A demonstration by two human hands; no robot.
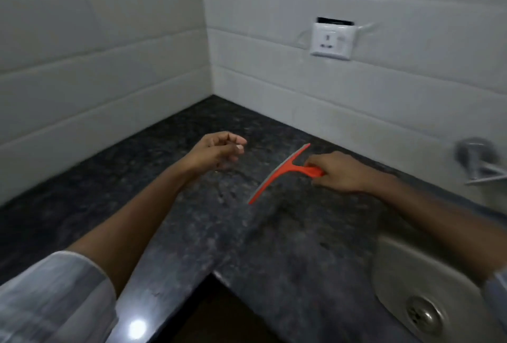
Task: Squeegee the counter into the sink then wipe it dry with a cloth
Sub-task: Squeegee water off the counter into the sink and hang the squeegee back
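An orange squeegee with a grey rubber blade rests edge-down on the dark speckled granite counter, its blade running diagonally from near left to far right. My right hand grips its short handle from the right. My left hand hovers above the counter to the left of the blade, fingers loosely curled and holding nothing. The steel sink with its drain lies at the lower right, partly under my right forearm. No cloth is in view.
White tiled walls meet in a corner behind the counter. A white wall socket sits on the right wall, and a chrome tap juts out at the far right. The L-shaped counter's inner edge runs below the middle of the view.
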